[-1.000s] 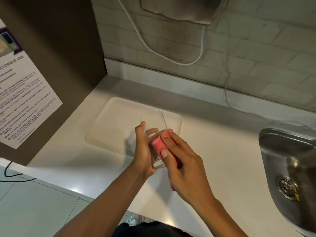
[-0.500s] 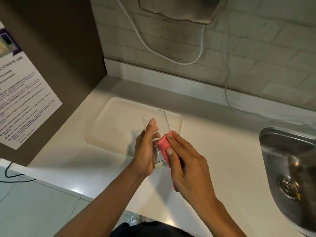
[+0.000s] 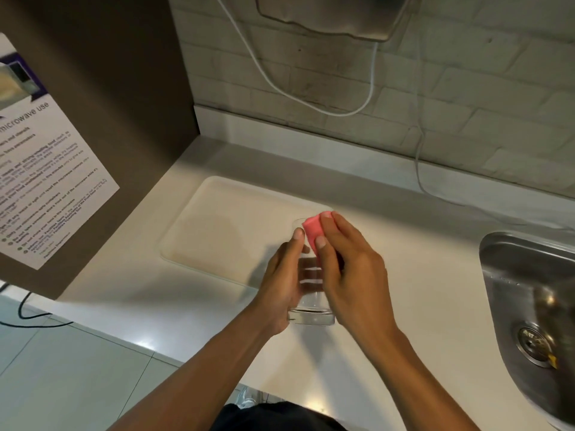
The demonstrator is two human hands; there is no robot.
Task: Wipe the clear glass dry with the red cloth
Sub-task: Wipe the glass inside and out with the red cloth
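Your left hand (image 3: 284, 281) wraps around the clear cylindrical drinking glass (image 3: 311, 303), thumb up along its side, holding it tilted above the white surface (image 3: 420, 275) with its thick base toward you at 6 o'clock and its rim pointing away toward 12 o'clock. Your right hand (image 3: 351, 269) pinches the folded red cloth (image 3: 313, 229) between thumb and fingers and presses it against the glass at the rim end; the cloth's pink-red edge shows just past your fingertips (image 3: 320, 242). Both hands are closed on what they carry, and they meet over the near right corner of the shallow cream rectangular tray (image 3: 217, 225), which lies flat on the surface at 10 o'clock from the glass. At 3 o'clock, well apart from your hands, sits the stainless steel sink (image 3: 529, 306) with its drain visible. At 9 o'clock a brown panel carries a printed white microwave-use notice (image 3: 40, 181). At 12 o'clock a white cable (image 3: 311, 101) loops down the pale brick wall.
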